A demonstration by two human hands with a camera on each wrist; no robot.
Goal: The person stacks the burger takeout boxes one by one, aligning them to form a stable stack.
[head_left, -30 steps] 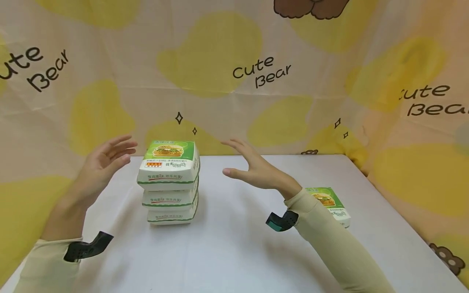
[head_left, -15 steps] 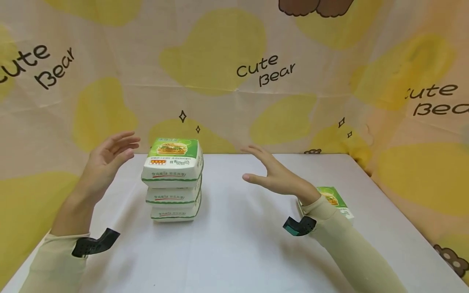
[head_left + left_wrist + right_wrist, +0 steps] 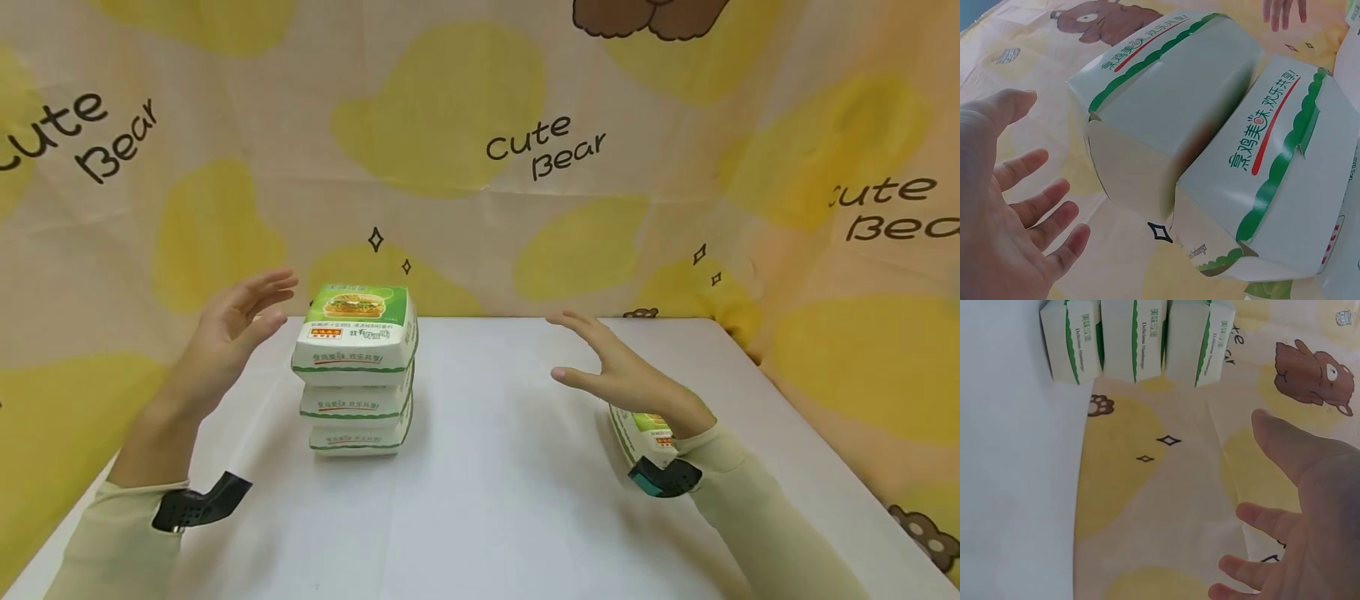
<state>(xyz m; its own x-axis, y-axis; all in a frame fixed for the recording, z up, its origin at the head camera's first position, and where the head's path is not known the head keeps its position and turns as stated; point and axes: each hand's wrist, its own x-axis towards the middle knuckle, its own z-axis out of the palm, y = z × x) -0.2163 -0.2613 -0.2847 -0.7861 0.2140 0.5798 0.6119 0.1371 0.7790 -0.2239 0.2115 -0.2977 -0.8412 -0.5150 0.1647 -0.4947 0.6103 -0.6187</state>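
Three white and green burger boxes stand stacked left of centre, the top box point(image 3: 352, 333) showing a burger picture. Just left of the stack, the left hand point(image 3: 225, 337) is raised with relaxed fingers, not touching it; the left wrist view shows a gap between this hand point(image 3: 1016, 206) and the boxes point(image 3: 1166, 94). The right hand point(image 3: 622, 371) hovers well to the right of the stack, fingers extended and thumb apart, holding nothing. Beneath its wrist lies another burger box point(image 3: 637, 433), partly hidden by the forearm. In the right wrist view the stack point(image 3: 1132, 340) is at the top, away from the hand point(image 3: 1310, 519).
A white table point(image 3: 480, 500) carries the boxes. Behind it and at its sides hangs a cream and yellow patterned cloth point(image 3: 450, 108). Each sleeved forearm has a black wrist device, the left point(image 3: 201, 502) and the right point(image 3: 666, 478).
The right hand has moved right, away from the stack and over the lone box, covering a different part of it. The left hand has stayed beside the stack, and the view has shifted slightly.
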